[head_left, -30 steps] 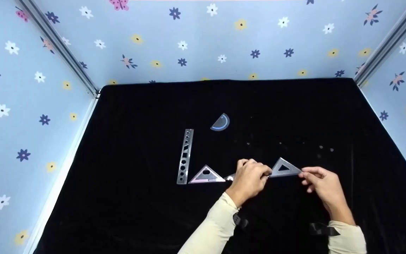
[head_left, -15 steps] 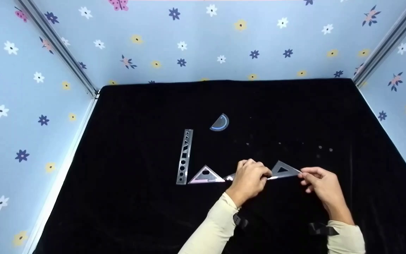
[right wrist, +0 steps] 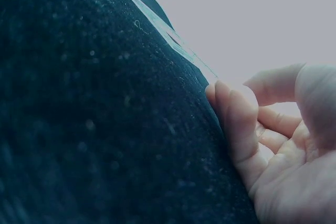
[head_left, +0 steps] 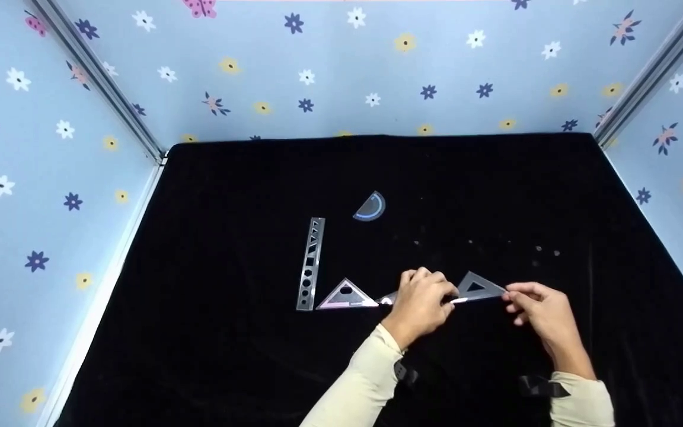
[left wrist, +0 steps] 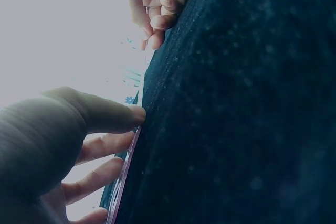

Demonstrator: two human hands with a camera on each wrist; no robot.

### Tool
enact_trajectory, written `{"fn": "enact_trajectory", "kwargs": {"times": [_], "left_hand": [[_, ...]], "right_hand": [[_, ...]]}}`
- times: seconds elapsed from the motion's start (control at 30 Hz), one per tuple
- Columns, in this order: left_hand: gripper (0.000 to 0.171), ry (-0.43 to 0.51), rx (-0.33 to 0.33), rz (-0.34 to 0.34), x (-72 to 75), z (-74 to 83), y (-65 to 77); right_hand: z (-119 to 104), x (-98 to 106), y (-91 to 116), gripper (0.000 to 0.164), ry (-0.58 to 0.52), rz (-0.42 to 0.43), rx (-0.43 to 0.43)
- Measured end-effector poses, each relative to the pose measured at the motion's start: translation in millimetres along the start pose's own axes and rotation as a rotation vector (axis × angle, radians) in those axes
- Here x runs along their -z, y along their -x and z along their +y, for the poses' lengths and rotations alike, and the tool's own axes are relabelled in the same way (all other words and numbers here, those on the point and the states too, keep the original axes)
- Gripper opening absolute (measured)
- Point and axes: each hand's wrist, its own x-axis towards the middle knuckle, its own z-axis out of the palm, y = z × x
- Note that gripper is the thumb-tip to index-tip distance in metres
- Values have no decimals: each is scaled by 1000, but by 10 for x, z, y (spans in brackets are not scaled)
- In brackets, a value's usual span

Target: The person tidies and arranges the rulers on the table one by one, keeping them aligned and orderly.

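In the head view my right hand [head_left: 543,311] pinches the right corner of a clear set square [head_left: 491,290] between thumb and fingertips. My left hand [head_left: 420,301] lies over another clear flat piece [head_left: 385,299], mostly hidden beneath it. The left wrist view has the left thumb [left wrist: 118,116] against a thin pink-tinted edge, with the other fingers on its far side. The left fingertips meet the left end of the clear set square. Left of that hand lies a pink-edged set square [head_left: 361,298], its corner close to the covered piece.
A clear ruler [head_left: 316,256] with shaped cut-outs stands lengthwise at the left end of the row. Farther back lies a small blue-marked protractor [head_left: 370,207]. Black cloth [head_left: 229,237] covers the table, with flowered panels [head_left: 341,71] around three sides.
The right-hand set square has turned slightly, its top corner dropping and its left end coming nearer the person. Both hands have stayed almost where they were.
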Motion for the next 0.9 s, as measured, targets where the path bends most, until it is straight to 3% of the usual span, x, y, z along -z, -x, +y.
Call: {"fn": "enact_trajectory", "kwargs": {"times": [0.33,0.6,0.9], "left_hand": [[19,-13,-9,4,10,23,-10],[15,-9,-30,59,-13,12,19],[13,-3,-36,61,-23,11,31]], "right_hand": [[-11,11,8,20,56,6,9],[2,4,13,18,104,-5,21],[-18,5,36,21,93,-2,3]]}}
